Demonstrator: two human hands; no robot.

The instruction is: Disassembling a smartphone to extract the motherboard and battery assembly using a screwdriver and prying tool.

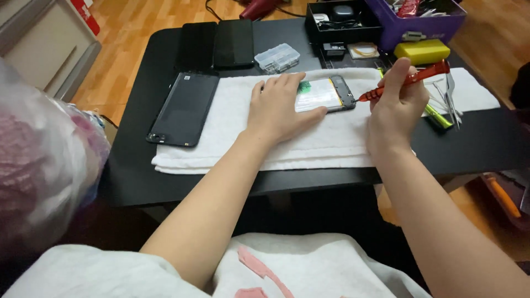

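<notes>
**Opened smartphone steadied under a red screwdriver**

Smartphone [326, 94], its back cover off, lies flat on a folded white towel [232, 138] spread over a black table [138, 171], seen from the head camera. The left hand [279, 107] rests palm-down over the phone's near end, fingers spread and pressing it in place rather than closed around it. The right hand [395, 102] is closed firmly around a red-handled precision screwdriver [408, 80], whose tip meets the phone's far end, near the dark camera-side frame.

Done well, this step seems to call for steady downward pressure, the driver kept in line with the screw, and the left hand holding the phone from sliding on the cloth.

The phone shows a pale battery filling most of its body, a green patch near the left fingers and a dark frame around the edge.

A detached black back panel [185, 107] lies on the towel's left end. Two dark phones [218, 44] and a clear plastic parts box [277, 57] sit beyond. Tweezers [450, 102] lie near the right hand, with a purple toolbox [419, 25] behind.
</notes>
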